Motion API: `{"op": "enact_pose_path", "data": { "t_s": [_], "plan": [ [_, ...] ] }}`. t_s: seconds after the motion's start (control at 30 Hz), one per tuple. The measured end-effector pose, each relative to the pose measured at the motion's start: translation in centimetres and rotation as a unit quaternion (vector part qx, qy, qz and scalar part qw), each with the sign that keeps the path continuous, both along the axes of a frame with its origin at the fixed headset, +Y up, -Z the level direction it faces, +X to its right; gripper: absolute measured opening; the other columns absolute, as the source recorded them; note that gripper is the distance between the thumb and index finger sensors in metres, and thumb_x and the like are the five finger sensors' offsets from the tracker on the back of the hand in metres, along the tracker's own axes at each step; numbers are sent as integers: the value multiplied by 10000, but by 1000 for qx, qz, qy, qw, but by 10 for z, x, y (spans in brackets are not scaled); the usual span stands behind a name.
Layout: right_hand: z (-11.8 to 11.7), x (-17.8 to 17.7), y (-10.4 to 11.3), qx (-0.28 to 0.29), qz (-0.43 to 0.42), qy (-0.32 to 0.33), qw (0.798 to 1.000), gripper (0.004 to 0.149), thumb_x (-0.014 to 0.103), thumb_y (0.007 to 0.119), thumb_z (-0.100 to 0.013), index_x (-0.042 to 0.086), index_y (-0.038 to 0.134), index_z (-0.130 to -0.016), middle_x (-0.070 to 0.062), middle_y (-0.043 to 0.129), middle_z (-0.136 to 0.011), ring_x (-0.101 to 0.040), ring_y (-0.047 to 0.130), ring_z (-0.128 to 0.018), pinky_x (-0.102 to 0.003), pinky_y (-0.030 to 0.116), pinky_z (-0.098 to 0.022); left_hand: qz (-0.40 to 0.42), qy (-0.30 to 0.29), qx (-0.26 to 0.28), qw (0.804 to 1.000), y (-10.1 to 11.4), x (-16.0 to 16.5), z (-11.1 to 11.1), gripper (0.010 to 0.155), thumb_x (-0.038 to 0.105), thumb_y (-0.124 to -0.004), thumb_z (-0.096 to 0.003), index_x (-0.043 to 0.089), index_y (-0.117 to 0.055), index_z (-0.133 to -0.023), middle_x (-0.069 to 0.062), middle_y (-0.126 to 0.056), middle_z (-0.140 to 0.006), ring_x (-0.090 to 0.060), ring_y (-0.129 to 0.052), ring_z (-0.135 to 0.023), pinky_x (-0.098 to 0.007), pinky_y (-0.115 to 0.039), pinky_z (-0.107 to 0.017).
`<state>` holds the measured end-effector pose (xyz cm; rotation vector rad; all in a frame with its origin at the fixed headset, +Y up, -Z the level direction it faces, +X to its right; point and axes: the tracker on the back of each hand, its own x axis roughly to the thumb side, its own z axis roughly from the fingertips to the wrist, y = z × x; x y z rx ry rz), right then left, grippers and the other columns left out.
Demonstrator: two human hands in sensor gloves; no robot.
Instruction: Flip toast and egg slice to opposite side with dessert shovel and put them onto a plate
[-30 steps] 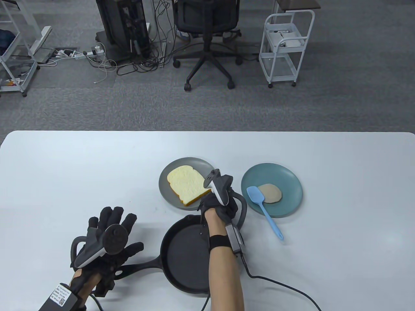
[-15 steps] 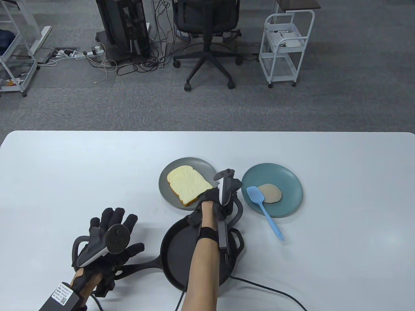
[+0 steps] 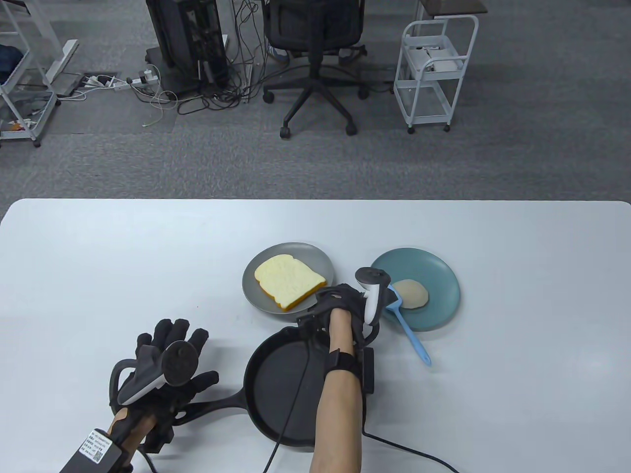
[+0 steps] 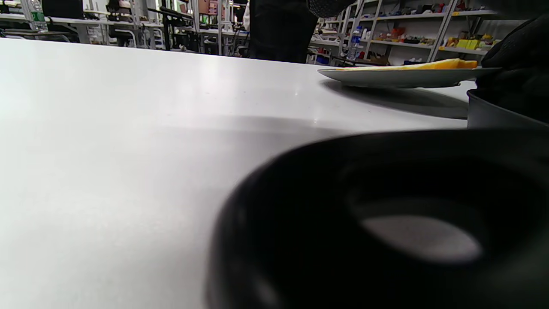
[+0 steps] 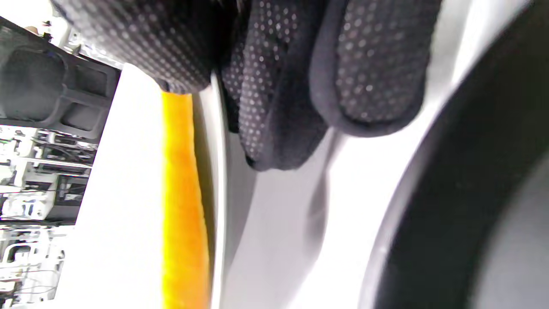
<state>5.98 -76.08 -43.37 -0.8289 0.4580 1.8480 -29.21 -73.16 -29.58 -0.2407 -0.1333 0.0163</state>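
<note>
**Table view: right hand drifting toward the blue plate**

Table view is giving me the smooth white table (image 3: 98, 256) with rounded corners. Largest on it, a round matte black skillet (image 3: 281, 389) is sitting empty near the bottom edge. Beyond it a grey plate (image 3: 256, 300) is carrying the toast (image 3: 288, 281), pale and spongy on top with an orange-brown crust. To its right a teal plate (image 3: 438, 305) is holding the thin, roundish beige egg slice (image 3: 411, 294) and the light blue dessert shovel (image 3: 411, 335), whose blade is lying partly under my tracker while the slim handle is running off the rim onto the table.

My left hand (image 3: 167, 364) is lying flat beside the skillet handle, fingers spread and relaxed. A white label with a QR code is sitting on the box at that wrist; I am finding its print too small to read.

My right hand (image 3: 340, 308), in a dotted black glove, has been moving rightward since half a second ago, from the grey plate's edge toward the teal one. Its fingers (image 5: 369, 73) are hanging bent between skillet and grey plate, gripping nothing.
</note>
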Motion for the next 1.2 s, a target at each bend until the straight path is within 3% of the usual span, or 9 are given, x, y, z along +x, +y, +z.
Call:
{"op": "enact_pose_path", "data": {
  "t_s": [0.2,0.43,0.6,0.7,1.0,1.2],
  "plan": [
    [21,15,44,79,20,49,995,489,355,877,-444,128,752,-859,-51,1021,-664,-206,1120,-420,-313,948,-286,3,-2,3,1000,1,0,0,944,743,-552,-280,360,-321,-1111,-85,-190,-1234,-437,-140,-1135,-667,-185,-794],
    [85,44,69,165,20,113,980,488,337,879,-446,116,769,-867,-56,1024,-653,-211,1132,-365,-295,957,-229,7,-12,3,1000,3,3,0,941,741,-553,-283,353,-342,-1114,-88,-200,-1235,-439,-144,-1135,-669,-185,-793],
    [131,54,68,223,93,147,959,480,334,877,-447,121,767,-863,-54,1023,-659,-216,1135,-368,-287,961,-218,0,-16,1,1000,0,5,-1,938,740,-553,-284,352,-343,-1113,-87,-199,-1235,-438,-143,-1135,-668,-185,-793],
    [145,54,63,238,128,173,947,476,329,878,-445,118,765,-856,-59,1020,-662,-227,1135,-374,-293,961,-225,-7,-14,-3,1000,-2,5,-1,938,740,-554,-284,352,-346,-1113,-87,-201,-1235,-439,-145,-1135,-668,-185,-794],
    [172,42,61,304,229,197,903,451,313,880,-442,142,772,-845,-54,1026,-680,-248,1141,-416,-311,974,-246,8,-8,-3,1000,-4,2,-3,933,735,-558,-286,352,-350,-1111,-87,-202,-1234,-438,-146,-1136,-668,-183,-794],
    [179,36,63,324,249,202,890,446,314,883,-439,145,781,-839,-53,1033,-675,-251,1144,-415,-317,976,-245,-3,-19,-3,1000,-6,6,-2,934,737,-554,-286,352,-347,-1111,-85,-202,-1235,-437,-148,-1136,-668,-188,-794]
  ]
}}
